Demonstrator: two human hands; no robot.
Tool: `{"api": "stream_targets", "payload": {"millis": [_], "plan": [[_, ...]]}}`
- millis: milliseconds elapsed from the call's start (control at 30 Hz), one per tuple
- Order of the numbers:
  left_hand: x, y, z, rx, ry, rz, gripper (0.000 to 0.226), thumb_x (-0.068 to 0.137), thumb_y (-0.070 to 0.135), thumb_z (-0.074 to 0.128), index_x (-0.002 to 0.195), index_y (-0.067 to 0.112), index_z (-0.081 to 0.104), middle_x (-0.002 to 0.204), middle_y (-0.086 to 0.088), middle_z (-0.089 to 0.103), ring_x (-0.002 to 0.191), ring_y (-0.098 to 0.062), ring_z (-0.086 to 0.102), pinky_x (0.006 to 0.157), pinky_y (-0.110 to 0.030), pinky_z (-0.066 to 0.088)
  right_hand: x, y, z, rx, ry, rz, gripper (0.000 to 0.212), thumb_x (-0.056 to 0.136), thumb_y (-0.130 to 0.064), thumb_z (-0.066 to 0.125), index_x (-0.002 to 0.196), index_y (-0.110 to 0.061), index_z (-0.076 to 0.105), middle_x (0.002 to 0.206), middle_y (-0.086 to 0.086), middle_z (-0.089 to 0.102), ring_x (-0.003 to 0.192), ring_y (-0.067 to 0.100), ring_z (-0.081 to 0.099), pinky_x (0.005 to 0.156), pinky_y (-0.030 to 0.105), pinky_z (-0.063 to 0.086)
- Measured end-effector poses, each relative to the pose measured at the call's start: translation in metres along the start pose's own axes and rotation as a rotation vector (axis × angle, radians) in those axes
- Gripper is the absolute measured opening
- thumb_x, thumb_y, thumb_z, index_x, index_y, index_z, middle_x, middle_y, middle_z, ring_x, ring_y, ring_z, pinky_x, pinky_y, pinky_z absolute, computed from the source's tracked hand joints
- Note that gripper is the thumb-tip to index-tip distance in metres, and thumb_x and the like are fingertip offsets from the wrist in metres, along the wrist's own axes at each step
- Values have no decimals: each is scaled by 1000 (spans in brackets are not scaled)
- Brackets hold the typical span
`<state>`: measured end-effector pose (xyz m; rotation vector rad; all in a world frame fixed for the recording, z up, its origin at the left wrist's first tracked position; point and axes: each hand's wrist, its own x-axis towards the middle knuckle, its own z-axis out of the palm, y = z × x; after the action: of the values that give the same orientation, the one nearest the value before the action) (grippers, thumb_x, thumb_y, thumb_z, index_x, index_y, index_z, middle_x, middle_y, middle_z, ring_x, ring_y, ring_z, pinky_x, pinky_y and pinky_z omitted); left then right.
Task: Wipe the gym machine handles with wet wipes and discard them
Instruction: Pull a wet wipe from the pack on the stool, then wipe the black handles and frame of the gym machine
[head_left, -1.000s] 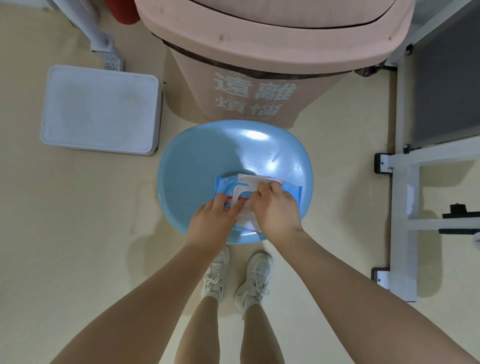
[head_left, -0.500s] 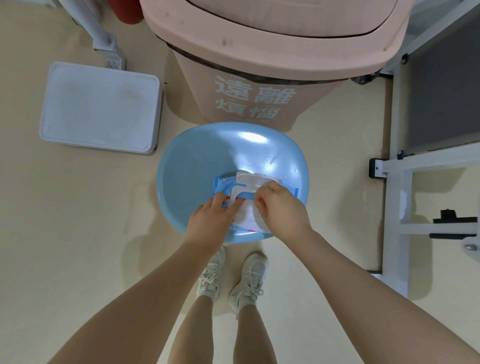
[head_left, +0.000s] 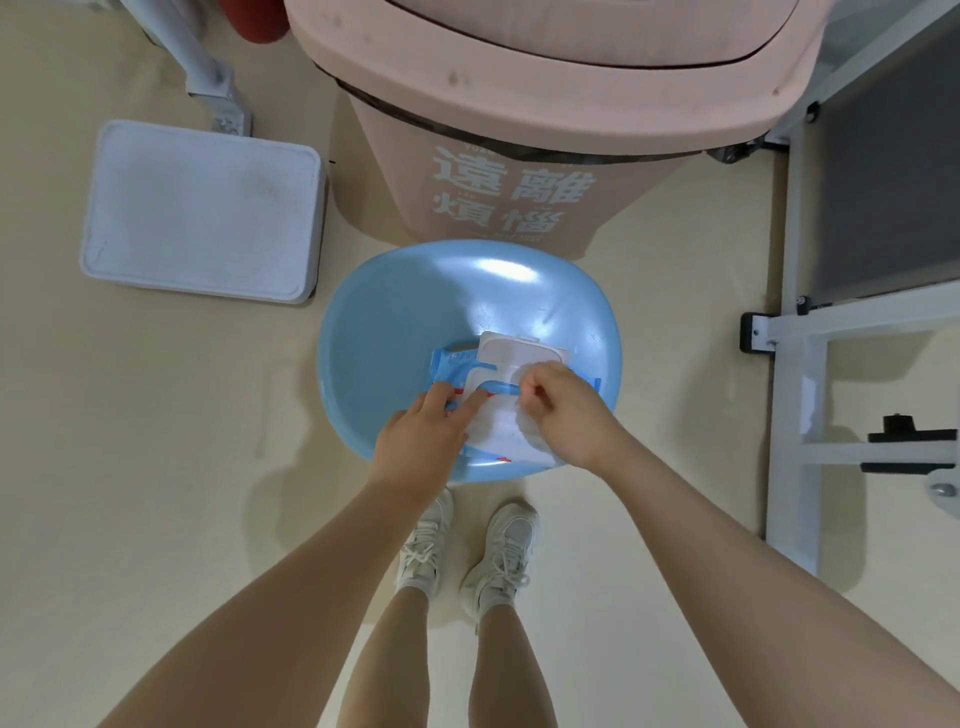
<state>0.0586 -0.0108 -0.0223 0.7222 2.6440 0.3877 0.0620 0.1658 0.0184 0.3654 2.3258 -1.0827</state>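
Head view: wipe pack (head_left: 457, 364) lies on blue stool (head_left: 395, 332), lid (head_left: 519, 352) flipped open to the far side. Left hand (head_left: 421, 441) presses down on pack's near-left part, fingers fairly straight. Right hand (head_left: 563, 410) at pack's opening, fingertips pinching a wipe (head_left: 506, 423). Pink bin (head_left: 519, 156) just beyond stool; white tray (head_left: 202, 213) far left on floor.

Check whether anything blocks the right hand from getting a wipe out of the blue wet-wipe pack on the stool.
Nothing visible does. The blue wet-wipe pack lies on the light blue plastic stool, its white flip lid open. The left hand steadies it; the right hand already pinches at the opening.
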Motion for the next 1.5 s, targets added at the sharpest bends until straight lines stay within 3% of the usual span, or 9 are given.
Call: {"api": "stream_targets", "payload": {"millis": [267, 467, 600, 767, 900, 967, 1100, 1200, 1500], "plan": [[6, 8, -14, 71, -195, -148, 53, 92, 20, 46, 142, 28, 30, 131, -5, 38, 120, -19, 43, 82, -31, 40, -26, -11, -47, 1263, 21, 234, 18, 94, -10, 42, 83, -14, 55, 77, -1, 65, 70, 10, 63, 62, 19, 52], [18, 17, -27, 211, 68, -38, 70, 51, 21, 84, 113, 13, 53, 117, -15, 51, 101, -29, 53, 76, -35, 50, -38, -16, -77, 1076, 218, 327, 21, 98, -16, 41, 80, -21, 51, 74, -4, 61, 65, 9, 57, 57, 20, 43], [33, 35, -47, 191, 190, 120, 91, 51, 22, 82, 129, 6, 39, 131, -17, 52, 119, -33, 53, 96, -49, 43, -39, -12, -80, 1057, 270, 405, 14, 97, -23, 44, 89, -16, 52, 83, 3, 60, 71, 16, 57, 64, 27, 44], [29, 28, -37, 229, -16, 252, 69, 44, 21, 87, 107, 3, 65, 95, -9, 68, 85, -24, 68, 82, -35, 53, -51, -7, -86, 1115, 133, 330, 25, 89, -11, 57, 113, -12, 51, 92, 3, 65, 79, 17, 64, 67, 28, 52], [14, 28, -28, 206, -392, 149, 59, 90, 15, 48, 144, 9, 25, 156, -1, 16, 140, -17, 24, 110, -30, 26, -56, -6, -92, 1091, 149, 319, 27, 88, 3, 52, 112, -10, 53, 90, 6, 66, 70, 16, 66, 59, 23, 54], [23, 38, -45, 80, -532, 52, 52, 96, 13, 32, 146, 12, 19, 157, 1, 7, 143, -17, 14, 112, -32, 20, -60, -8, -96, 1054, 171, 322, 14, 93, -6, 49, 103, -10, 58, 85, 5, 67, 69, 16, 63, 58, 22, 51], [50, 76, -109, -704, -368, -281, 34, 101, 22, 30, 131, 16, 46, 135, -4, 47, 130, -21, 39, 99, -24, 27, -82, -25, -118, 1066, 160, 262, 20, 96, -21, 46, 94, -13, 64, 79, 1, 70, 69, 15, 63, 65, 27, 47], [49, 111, -171, -1205, -369, -248, 32, 98, 43, 31, 109, 27, 56, 120, 9, 57, 120, -9, 49, 99, -24, 32, -113, -54, -148, 1061, 131, 201, 25, 98, -23, 42, 97, -14, 66, 85, 2, 70, 74, 15, 64, 67, 27, 49], [26, 214, -349, -1185, -466, 197, 10, 87, 11, 60, 97, 10, 64, 85, -1, 70, 76, -14, 63, 69, -25, 51, -243, -136, -269, 1122, 168, -23, 19, 91, -7, 43, 103, -10, 57, 91, 4, 61, 82, 16, 58, 68, 22, 52]]}}
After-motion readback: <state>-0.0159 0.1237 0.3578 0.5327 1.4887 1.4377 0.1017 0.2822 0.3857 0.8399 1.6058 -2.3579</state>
